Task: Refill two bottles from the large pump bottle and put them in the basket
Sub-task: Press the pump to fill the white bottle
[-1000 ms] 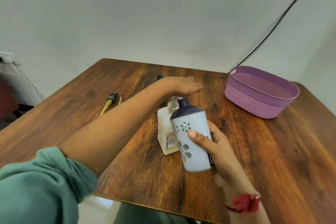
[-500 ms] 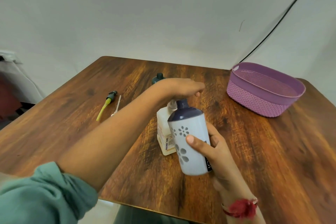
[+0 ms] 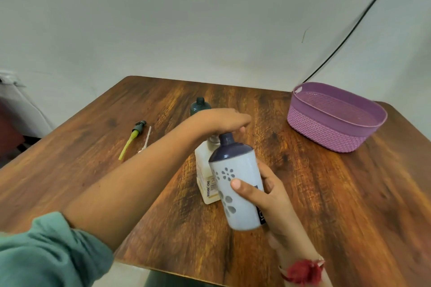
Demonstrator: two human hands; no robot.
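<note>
On the wooden table [image 3: 326, 193], far left, lies a loose pump head with a yellow tube [image 3: 133, 138], a thin clear straw [image 3: 146, 137] just beside it. Further in, a dark green bottle [image 3: 200, 106] stands uncapped behind the person's left hand [image 3: 224, 121], which lies palm-down and flat on the pump of the large cream pump bottle [image 3: 206, 182] (its label reads BIOCHEX CHG). Tilted against that pump's spout is a white flower-patterned bottle with a dark purple top [image 3: 235, 184], gripped around its body by the right hand [image 3: 268, 196]. Well off to the right sits the purple woven basket [image 3: 326, 133].
</note>
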